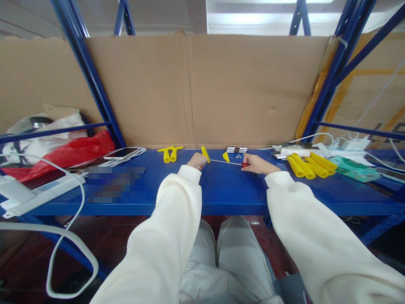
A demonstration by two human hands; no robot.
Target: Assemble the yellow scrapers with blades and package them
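Observation:
My left hand (196, 161) is closed on a yellow plastic piece (205, 152) whose narrow end points up and away from me. In my right hand (257, 164) is the red handle of a screwdriver (225, 162). Its long metal shaft runs left, level above the blue tabletop, with the tip at the yellow piece; whether it sits in a screw is too small to tell. Between my hands, farther back, lie a small yellow wedge-shaped piece (225, 157) and several tiny screws (238, 156). Behind them is a small black-and-white stack (236, 149).
Two yellow T-shaped pieces (166, 156) lie left of my left hand. Several yellow tubes (303, 166) and a green packet (354, 169) are at right. A red bag (91, 147), white power strip (47, 194) and cables lie left. Cardboard (247, 88) stands behind, between blue posts (91, 84).

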